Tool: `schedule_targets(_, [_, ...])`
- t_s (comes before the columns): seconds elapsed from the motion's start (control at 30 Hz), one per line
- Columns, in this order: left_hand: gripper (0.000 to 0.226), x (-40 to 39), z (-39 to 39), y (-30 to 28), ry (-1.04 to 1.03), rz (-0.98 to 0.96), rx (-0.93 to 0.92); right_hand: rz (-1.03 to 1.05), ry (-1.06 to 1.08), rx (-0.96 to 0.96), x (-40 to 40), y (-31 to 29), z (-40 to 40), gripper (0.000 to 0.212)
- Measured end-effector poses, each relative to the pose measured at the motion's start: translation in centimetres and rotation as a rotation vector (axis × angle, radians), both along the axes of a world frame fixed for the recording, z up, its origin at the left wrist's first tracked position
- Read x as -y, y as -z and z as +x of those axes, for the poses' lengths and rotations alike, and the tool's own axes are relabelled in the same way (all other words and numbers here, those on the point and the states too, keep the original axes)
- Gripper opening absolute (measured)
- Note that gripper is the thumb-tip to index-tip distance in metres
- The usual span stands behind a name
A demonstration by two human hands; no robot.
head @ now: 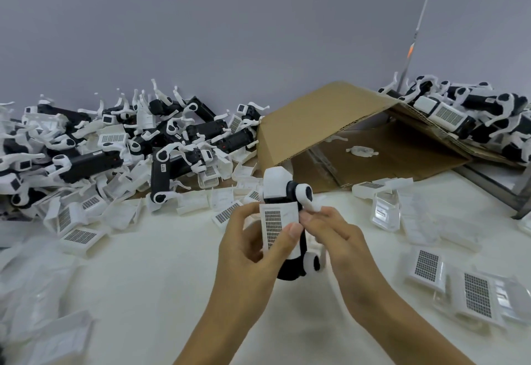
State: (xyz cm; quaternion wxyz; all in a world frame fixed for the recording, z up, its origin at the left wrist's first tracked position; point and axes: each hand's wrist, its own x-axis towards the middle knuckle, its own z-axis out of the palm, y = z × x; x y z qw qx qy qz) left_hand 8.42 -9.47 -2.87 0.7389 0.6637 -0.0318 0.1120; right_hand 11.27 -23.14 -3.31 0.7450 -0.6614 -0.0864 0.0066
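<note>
Now fitting a small white plastic leg (312, 206) onto a black-and-white plastic toy robot body (283, 192), held upright above the white table (161, 264).

Left hand (253, 252) curls round the body, thumb pressed on its white grid-printed panel (277, 221). Right hand (336, 235) pinches the leg between its fingertips, just beside the round joint near the top. To do this well, I judge: keep the left grip steady, line the leg squarely with the joint, and press gently so the thin piece does not snap.
</note>
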Motion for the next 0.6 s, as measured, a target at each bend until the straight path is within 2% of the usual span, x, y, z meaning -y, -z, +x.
schedule_targets(0.1, [0.058,-0.08,0.05,0.71,-0.108,0.141,0.071,-0.035,-0.061,0.025,-0.38,0.07,-0.32,0.037])
schedule_targets(0.2, [0.057,-0.3,0.12,1.15,-0.07,0.222,0.066,-0.054,-0.124,0.074,-0.81,-0.26,-0.88,0.031])
schedule_targets(0.33, [0.043,-0.72,0.51,0.86,0.161,0.085,0.005,0.013,0.037,0.086,-0.16,-0.36,-0.4,0.034])
schedule_targets(0.47, [0.037,-0.88,0.68,0.9,0.182,0.059,-0.022,-0.022,0.119,0.089,-0.11,0.04,-0.37,0.037])
schedule_targets(0.6, [0.026,-0.91,0.65,1.12,0.184,0.021,0.025,-0.085,0.184,0.181,-0.21,0.41,-0.48,0.033])
